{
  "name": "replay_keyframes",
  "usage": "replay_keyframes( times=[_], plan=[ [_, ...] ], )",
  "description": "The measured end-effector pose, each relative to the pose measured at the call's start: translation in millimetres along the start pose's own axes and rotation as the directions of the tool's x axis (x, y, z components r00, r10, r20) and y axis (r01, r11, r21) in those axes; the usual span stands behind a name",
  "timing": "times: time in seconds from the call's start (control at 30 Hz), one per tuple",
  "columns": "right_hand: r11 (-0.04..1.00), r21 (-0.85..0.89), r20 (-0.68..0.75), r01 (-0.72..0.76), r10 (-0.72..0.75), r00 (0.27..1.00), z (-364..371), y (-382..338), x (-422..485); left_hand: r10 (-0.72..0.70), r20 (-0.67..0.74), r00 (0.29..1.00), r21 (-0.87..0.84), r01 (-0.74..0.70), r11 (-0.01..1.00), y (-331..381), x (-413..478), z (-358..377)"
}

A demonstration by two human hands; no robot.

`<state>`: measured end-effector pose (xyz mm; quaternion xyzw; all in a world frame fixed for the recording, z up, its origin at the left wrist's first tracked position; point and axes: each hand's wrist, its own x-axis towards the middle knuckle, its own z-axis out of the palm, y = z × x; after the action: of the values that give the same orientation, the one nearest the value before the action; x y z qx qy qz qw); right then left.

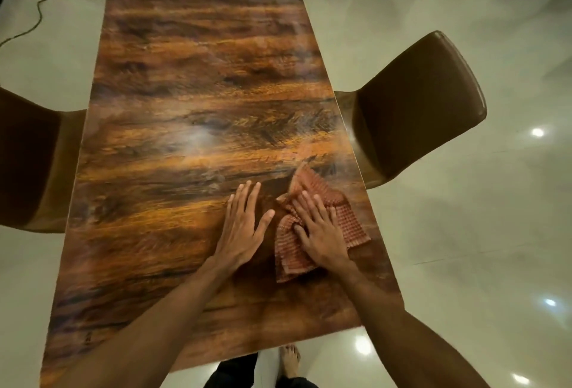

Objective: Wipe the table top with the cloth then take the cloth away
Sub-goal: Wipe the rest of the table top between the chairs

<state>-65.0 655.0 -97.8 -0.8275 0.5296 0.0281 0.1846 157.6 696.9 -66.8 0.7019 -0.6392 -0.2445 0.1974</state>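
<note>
Two hands down on the table point(192, 78); right hand point(322, 229) spread flat, fingers straight, pressing the cloth point(312, 184), gripping nothing; left hand point(244, 226) open, palm on bare wood, touching nothing else, at nine o'clock of the cloth; cloth crumpled near the table's four o'clock edge; chair point(418, 102) at two o'clock; second chair point(28, 155) at nine.
</note>
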Motion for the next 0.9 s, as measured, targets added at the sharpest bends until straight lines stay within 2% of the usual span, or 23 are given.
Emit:
replay_keyframes(
  times=[0.1, 0.13, 0.33, 0.5, 0.57, 0.67, 0.73, 0.77, 0.83, 0.9],
  plan=[
    [0.946, 0.088, -0.028, -0.31, 0.314, 0.949, -25.2, 39.9, 12.4, 0.005, -0.014, 1.0, -0.032, -0.006, 0.999, -13.8, 19.3, -15.2],
    [0.927, 0.107, -0.031, -0.36, 0.365, 0.93, -25.7, 44.0, 7.1, 0.003, -0.021, 1.0, -0.033, -0.003, 0.999, -17.3, 22.8, -17.8],
    [0.988, 0.061, 0.013, -0.144, 0.144, 0.99, -3.4, 25.4, -19.9, -0.053, -0.035, 0.998, -0.076, 0.05, 0.996, -27.3, 45.4, -19.0],
    [0.974, 0.054, -0.045, -0.219, 0.221, 0.974, -38.6, 42.4, 97.8, -0.096, -0.078, 0.992, -0.064, 0.091, 0.994, -26.1, 64.9, -17.8],
    [0.986, 0.02, -0.067, -0.165, 0.166, 0.984, -42.1, 15.5, 144.3, -0.129, -0.114, 0.985, -0.055, 0.124, 0.991, -26.1, 72.2, -21.2],
    [0.99, -0.001, 0.002, 0.143, -0.143, 0.99, -26.2, -46.8, 169.3, -0.177, -0.159, 0.971, -0.04, 0.173, 0.984, -24.7, 80.7, -27.3],
    [0.931, -0.03, 0.063, 0.364, -0.361, 0.93, -17.7, -63.7, 166.5, -0.206, -0.176, 0.963, -0.015, 0.206, 0.978, -22.5, 85.2, -31.8],
    [0.911, -0.027, 0.067, 0.413, -0.41, 0.91, -21.7, -53.0, 173.8, -0.22, -0.178, 0.959, -0.003, 0.223, 0.975, -20.0, 90.1, -32.0],
    [0.933, -0.046, 0.031, 0.357, -0.356, 0.934, -36.2, -12.0, 199.9, -0.241, -0.182, 0.953, 0.007, 0.247, 0.969, -15.5, 99.0, -30.9],
    [0.98, -0.042, -0.02, 0.194, -0.195, 0.981, -58.7, 36.7, 228.7, -0.253, -0.183, 0.95, 0.002, 0.258, 0.966, -10.2, 109.2, -27.7]
  ],
)
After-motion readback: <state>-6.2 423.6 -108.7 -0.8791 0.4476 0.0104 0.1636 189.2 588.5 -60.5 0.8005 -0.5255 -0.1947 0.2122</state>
